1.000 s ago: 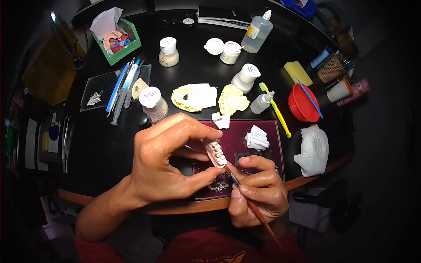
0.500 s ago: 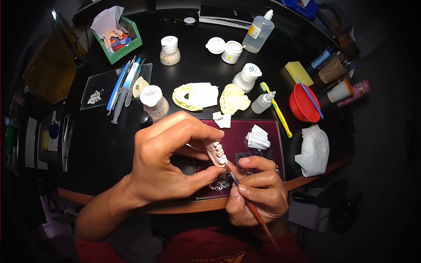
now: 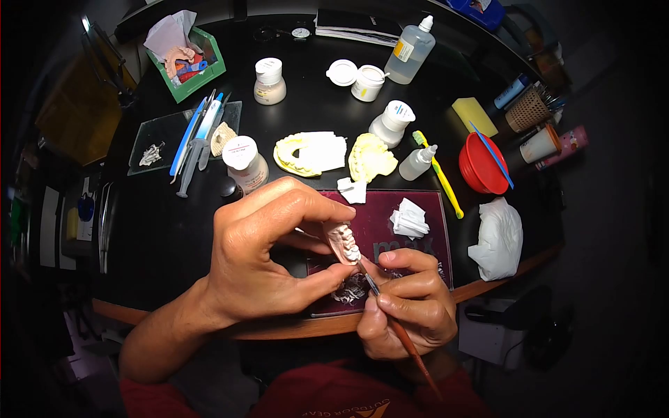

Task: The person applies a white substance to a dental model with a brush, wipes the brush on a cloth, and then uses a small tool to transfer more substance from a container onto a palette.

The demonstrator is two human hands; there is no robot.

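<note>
Between the thumb and fingers of my left hand [image 3: 261, 254] is a small dental model [image 3: 341, 244], pinkish with a row of white teeth, raised above the dark red mat [image 3: 411, 265]. My right hand [image 3: 411, 306] pinches a fine paintbrush [image 3: 404, 338] with a reddish-brown handle and metal ferrule. Its tip meets the lower end of the tooth row, or lies very close to it. Part of the model is hidden behind my left fingers. Below it on the mat lies a patch of whitish material [image 3: 350, 287].
Yellowish plaster models [image 3: 300, 153], a powder bottle [image 3: 245, 164] and a dropper bottle [image 3: 418, 164] stand beyond my hands. Folded tissue [image 3: 410, 218] lies on the mat. To the right are a toothbrush [image 3: 446, 184], a red bowl [image 3: 481, 167] and a white plastic bundle [image 3: 498, 240].
</note>
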